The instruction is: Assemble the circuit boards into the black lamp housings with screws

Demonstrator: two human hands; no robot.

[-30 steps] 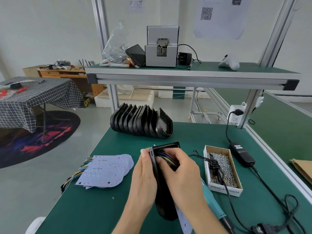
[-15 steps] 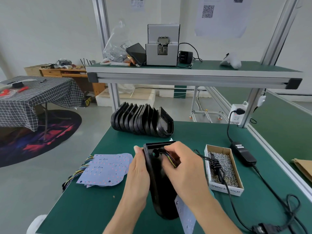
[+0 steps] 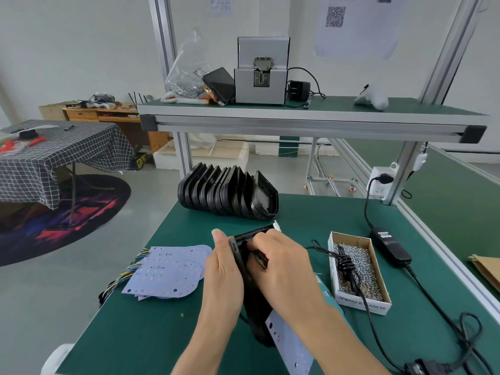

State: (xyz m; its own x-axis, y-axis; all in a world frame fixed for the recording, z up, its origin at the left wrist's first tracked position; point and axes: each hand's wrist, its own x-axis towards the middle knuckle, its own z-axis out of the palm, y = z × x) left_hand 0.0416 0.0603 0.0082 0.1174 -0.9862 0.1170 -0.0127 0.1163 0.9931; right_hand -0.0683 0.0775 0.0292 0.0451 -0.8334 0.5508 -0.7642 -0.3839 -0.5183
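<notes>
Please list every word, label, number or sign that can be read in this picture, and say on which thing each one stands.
"SPRING BALANCER": on the front of the screw box; a cable crosses the middle letters.
QR code: on the wall sheet, no words legible.
Small paper on the wall: print too blurred.
Label on the power adapter: too small.
Marks on the circuit boards: too small.

Place: small assembly workshop | Landmark: green-matted surface point(image 3: 189, 334) in an aluminium frame | above it: shelf point(image 3: 311, 115) carrying a screw feeder point(image 3: 261, 77) | on it: box of screws point(image 3: 357, 269), row of black lamp housings point(image 3: 227, 193), stacked circuit boards point(image 3: 167, 272)
</notes>
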